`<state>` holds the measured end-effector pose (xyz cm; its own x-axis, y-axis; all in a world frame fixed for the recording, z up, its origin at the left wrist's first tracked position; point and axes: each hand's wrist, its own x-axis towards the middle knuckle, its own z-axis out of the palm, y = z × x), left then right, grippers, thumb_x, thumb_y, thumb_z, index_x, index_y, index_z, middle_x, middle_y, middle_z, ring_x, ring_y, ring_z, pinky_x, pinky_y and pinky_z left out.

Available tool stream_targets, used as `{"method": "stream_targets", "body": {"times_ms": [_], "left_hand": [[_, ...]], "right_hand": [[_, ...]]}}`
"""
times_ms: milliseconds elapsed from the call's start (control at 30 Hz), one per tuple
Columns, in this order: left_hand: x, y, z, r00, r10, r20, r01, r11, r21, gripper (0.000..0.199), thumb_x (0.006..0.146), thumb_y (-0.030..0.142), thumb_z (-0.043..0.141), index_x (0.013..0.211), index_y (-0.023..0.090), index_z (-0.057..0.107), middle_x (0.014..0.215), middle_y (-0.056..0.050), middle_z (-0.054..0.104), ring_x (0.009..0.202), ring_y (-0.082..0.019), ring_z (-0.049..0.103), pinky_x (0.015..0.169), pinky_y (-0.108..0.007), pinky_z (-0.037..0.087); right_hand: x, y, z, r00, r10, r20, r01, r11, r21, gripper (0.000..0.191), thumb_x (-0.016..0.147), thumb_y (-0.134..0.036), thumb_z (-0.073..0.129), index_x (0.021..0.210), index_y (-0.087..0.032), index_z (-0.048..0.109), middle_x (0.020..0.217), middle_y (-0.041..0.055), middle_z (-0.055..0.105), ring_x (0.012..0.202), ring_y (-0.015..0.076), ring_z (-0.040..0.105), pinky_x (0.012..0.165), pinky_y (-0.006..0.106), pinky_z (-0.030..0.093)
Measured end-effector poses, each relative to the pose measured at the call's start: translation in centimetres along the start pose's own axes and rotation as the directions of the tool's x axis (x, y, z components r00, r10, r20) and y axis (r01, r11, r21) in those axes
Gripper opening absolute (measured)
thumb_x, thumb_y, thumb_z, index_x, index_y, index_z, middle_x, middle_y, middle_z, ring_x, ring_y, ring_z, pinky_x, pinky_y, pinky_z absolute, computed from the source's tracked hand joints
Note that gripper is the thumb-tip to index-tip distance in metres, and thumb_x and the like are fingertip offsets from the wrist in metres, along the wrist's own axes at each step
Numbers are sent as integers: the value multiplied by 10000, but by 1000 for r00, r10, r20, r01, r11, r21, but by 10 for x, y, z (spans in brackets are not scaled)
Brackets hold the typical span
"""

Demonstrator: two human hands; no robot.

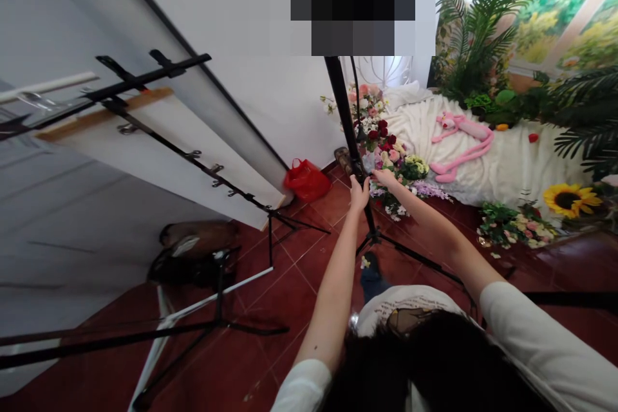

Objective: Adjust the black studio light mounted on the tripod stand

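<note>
A black tripod stand (344, 100) rises in front of me, its upper end hidden behind a pixelated patch. My left hand (358, 194) is closed around its pole just below a dark joint. From the other side, my right hand (385, 178) reaches that same joint with fingers pinched against it. The exact part under the right fingertips is too small to make out. Below both hands, the stand's spread legs (416, 255) rest on the red tiled floor (309, 257).
At left, a black clip-bearing frame (193, 154) stands by a white board (212, 161). A red bag (308, 180) sits by the wall. Artificial flowers (386, 148), a pink plush toy (466, 132) on white cloth (512, 167) and a sunflower (571, 199) lie right.
</note>
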<state>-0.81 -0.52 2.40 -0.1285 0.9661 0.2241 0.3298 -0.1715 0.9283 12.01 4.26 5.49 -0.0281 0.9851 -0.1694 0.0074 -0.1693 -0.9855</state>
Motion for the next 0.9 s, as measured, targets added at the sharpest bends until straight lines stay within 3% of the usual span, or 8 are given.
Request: {"method": "stream_targets", "body": {"times_ms": [100, 167, 333, 467, 667, 900], "left_hand": [[2, -1, 1, 999, 40, -3, -40, 998, -54, 373, 931, 515, 521, 1146, 231, 409, 1187, -134, 640, 1134, -233, 647, 1019, -381, 479], [3, -1, 2, 999, 40, -9, -40, 996, -75, 394, 925, 534, 530, 1140, 225, 412, 1162, -129, 635, 1124, -223, 638, 1026, -369, 471], [3, -3, 6, 1000, 0, -19, -2, 994, -112, 410, 926, 546, 536, 1153, 228, 411, 1135, -106, 624, 1095, -210, 632, 1014, -370, 483], [2, -4, 7, 1000, 16, -25, -19, 992, -125, 394, 937, 523, 530, 1157, 221, 407, 1190, -127, 616, 1167, -220, 616, 1047, -379, 475], [1, -4, 9, 999, 32, -41, -37, 992, -121, 408, 949, 534, 506, 1183, 214, 409, 1209, -138, 601, 1168, -218, 607, 1069, -394, 458], [1, -6, 12, 996, 48, -72, -57, 990, -132, 475, 943, 571, 502, 1252, 219, 423, 1245, -135, 590, 1213, -222, 594, 1092, -405, 436]], "right_hand": [[7, -3, -3, 983, 185, -16, -185, 983, 12, 209, 790, -224, 744, 637, -184, 607, 602, 32, 642, 605, 153, 650, 715, 315, 571], [11, -4, -3, 977, 213, -1, -213, 976, 39, 189, 765, -145, 724, 628, -187, 601, 633, 41, 656, 645, 162, 666, 765, 335, 572], [6, 5, -2, 991, 125, 47, -130, 980, 152, 89, 734, -124, 665, 774, -200, 686, 745, 33, 701, 779, 163, 684, 850, 316, 554], [-2, 11, -8, 992, 60, 107, -84, 968, 236, 235, 698, -150, 645, 920, -206, 696, 848, 17, 733, 821, 139, 664, 829, 273, 542], [1, 8, -5, 995, 36, 90, -49, 988, 146, 276, 580, -90, 585, 825, -207, 632, 740, -46, 667, 704, 109, 597, 768, 251, 514], [9, 12, 14, 999, 1, -45, 3, 995, 99, 141, 583, -218, 521, 723, -225, 508, 694, -50, 567, 679, 113, 546, 676, 217, 469]]}}
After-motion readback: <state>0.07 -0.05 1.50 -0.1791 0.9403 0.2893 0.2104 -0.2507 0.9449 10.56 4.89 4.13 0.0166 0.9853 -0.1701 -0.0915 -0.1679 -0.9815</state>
